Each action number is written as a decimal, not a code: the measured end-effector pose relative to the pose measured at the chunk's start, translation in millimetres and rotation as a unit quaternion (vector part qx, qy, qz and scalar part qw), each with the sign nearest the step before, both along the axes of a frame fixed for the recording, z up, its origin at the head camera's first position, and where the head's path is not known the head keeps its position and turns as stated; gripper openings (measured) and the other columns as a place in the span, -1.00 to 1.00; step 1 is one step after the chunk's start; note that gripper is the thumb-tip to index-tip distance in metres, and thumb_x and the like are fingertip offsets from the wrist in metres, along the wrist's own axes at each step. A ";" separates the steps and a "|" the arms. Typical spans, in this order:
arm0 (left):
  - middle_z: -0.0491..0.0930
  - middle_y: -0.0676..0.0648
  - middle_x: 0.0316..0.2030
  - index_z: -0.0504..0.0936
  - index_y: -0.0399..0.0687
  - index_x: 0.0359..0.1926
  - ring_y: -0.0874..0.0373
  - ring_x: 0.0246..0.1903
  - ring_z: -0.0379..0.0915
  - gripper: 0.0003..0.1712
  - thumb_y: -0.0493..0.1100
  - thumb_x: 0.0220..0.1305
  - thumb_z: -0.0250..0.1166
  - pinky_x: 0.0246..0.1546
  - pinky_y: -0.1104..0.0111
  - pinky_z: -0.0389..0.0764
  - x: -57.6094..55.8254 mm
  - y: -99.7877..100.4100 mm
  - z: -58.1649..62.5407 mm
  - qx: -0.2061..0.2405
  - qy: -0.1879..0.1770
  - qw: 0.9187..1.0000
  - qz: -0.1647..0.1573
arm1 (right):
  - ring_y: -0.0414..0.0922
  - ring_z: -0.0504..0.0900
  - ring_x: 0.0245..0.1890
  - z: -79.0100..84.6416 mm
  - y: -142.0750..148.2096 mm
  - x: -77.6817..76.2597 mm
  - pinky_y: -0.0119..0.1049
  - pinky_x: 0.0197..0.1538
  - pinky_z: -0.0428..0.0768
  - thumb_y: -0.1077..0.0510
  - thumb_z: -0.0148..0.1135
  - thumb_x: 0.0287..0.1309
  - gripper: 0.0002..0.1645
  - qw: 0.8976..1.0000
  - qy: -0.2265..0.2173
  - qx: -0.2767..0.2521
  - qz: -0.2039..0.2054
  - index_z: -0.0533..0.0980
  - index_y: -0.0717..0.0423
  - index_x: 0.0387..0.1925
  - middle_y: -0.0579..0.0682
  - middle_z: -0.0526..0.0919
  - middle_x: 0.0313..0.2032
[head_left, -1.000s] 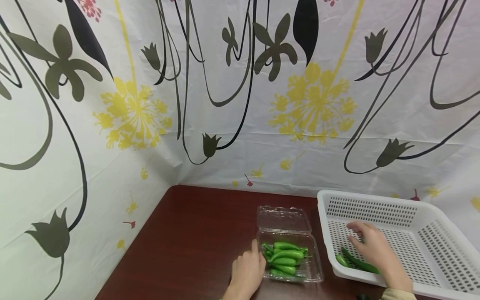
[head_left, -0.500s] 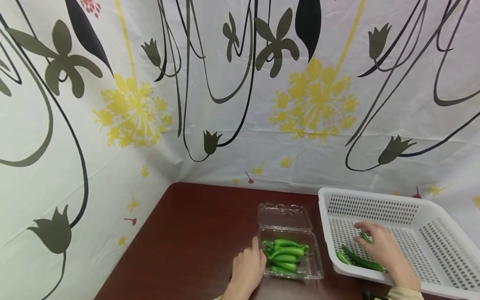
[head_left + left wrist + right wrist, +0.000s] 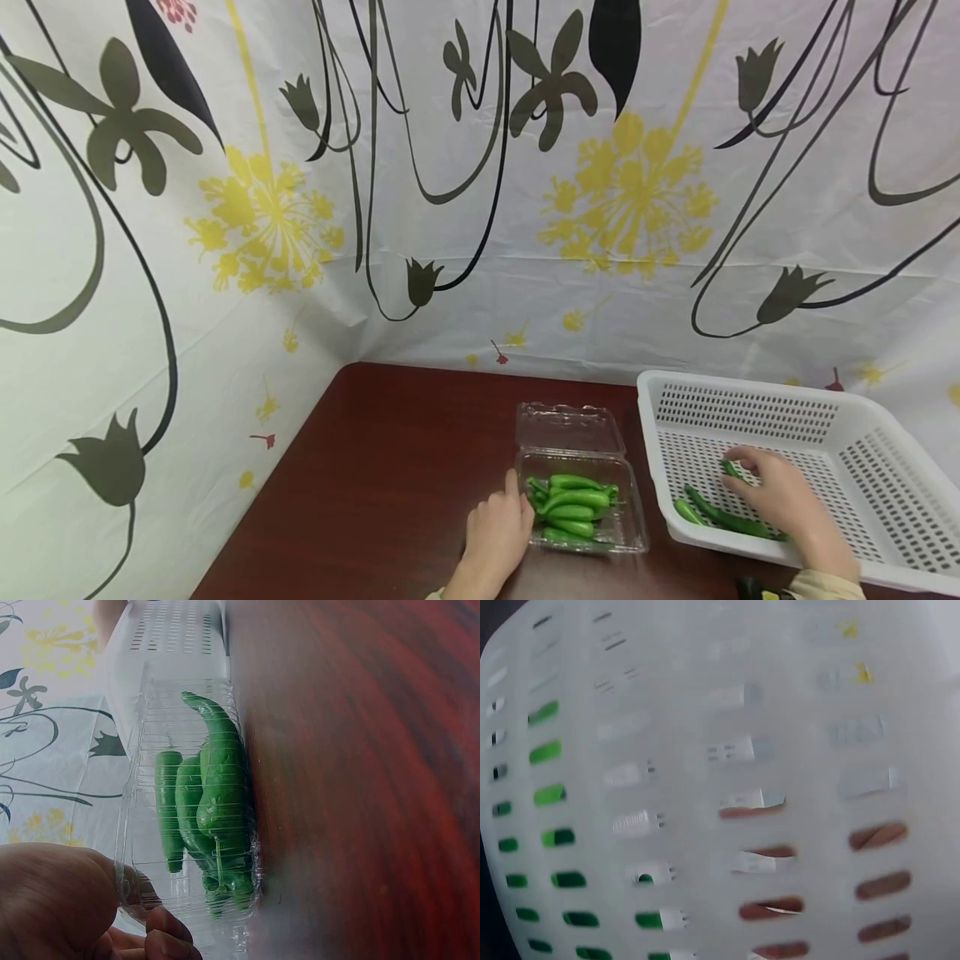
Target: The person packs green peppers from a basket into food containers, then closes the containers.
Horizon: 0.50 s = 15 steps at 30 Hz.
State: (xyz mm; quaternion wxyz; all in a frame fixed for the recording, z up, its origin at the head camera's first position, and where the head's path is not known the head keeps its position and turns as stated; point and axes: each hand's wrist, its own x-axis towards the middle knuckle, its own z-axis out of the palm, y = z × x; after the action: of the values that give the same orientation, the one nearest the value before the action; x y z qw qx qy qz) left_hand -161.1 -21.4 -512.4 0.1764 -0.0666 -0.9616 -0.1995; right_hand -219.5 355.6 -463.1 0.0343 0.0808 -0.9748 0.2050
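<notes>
A clear plastic clamshell container (image 3: 628, 521) stands on the table with its lid folded back, several green peppers (image 3: 576, 500) lying inside. At its left side my left hand (image 3: 497, 529) grips the rim; in the left wrist view, fingers (image 3: 166, 934) curl at the container's corner. Over in the white basket (image 3: 675, 450), my right hand (image 3: 787, 496) pinches a green pepper (image 3: 732, 472) between thumb and fingers. Beneath that hand, a long dark green pepper (image 3: 723, 512) and a lighter one (image 3: 687, 512) lie on the basket floor. The right wrist view shows only the basket's slotted wall (image 3: 682, 697).
Both containers stand on a dark red table (image 3: 375, 483), the basket close to the right of the clamshell. A white patterned curtain (image 3: 465, 333) rises behind and to the left. A small black object (image 3: 747, 587) shows by the right sleeve.
My right hand has shifted slightly rightward in the basket and its fingers have closed on a pepper. The left hand keeps its place on the clamshell, and the head view has tilted slightly.
</notes>
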 end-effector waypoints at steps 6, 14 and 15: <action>0.60 -0.16 -0.61 0.55 -0.36 0.15 0.01 -0.76 0.47 -0.55 -0.21 0.29 0.26 -0.78 0.23 0.38 0.9 0.5 -0.6 0.001 0.003 1.000 0.006 | 0.40 0.61 -0.15 -0.8 8.2 1.0 0.20 -0.18 0.57 0.14 0.42 0.16 -0.48 1.000 -0.021 -0.001 -0.005 0.52 0.48 0.00 0.50 0.61 -0.13; 0.61 -0.16 -0.60 0.55 -0.35 0.15 0.00 -0.75 0.48 -0.55 -0.20 0.29 0.26 -0.77 0.22 0.39 1.2 0.6 -1.1 0.002 0.003 1.000 0.007 | 0.37 0.61 -0.19 -0.8 14.5 2.3 0.17 -0.21 0.55 0.15 0.41 0.15 -0.49 0.998 -0.050 0.008 -0.023 0.51 0.49 -0.02 0.51 0.60 -0.18; 0.61 -0.16 -0.60 0.55 -0.35 0.15 0.00 -0.75 0.48 -0.55 -0.20 0.29 0.25 -0.77 0.22 0.39 1.2 0.6 -1.1 0.002 0.004 1.000 0.007 | 0.36 0.61 -0.20 -1.0 15.6 2.9 0.17 -0.22 0.55 0.16 0.41 0.14 -0.49 0.998 -0.052 0.009 -0.027 0.51 0.49 -0.03 0.50 0.60 -0.19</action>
State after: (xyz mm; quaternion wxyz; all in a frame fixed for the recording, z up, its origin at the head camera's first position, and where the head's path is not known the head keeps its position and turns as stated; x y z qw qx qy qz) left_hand -159.9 -20.8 -513.5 0.1819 -0.0603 -0.9609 -0.1997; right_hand -216.5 371.2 -464.1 -0.0116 0.0441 -0.9790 0.1987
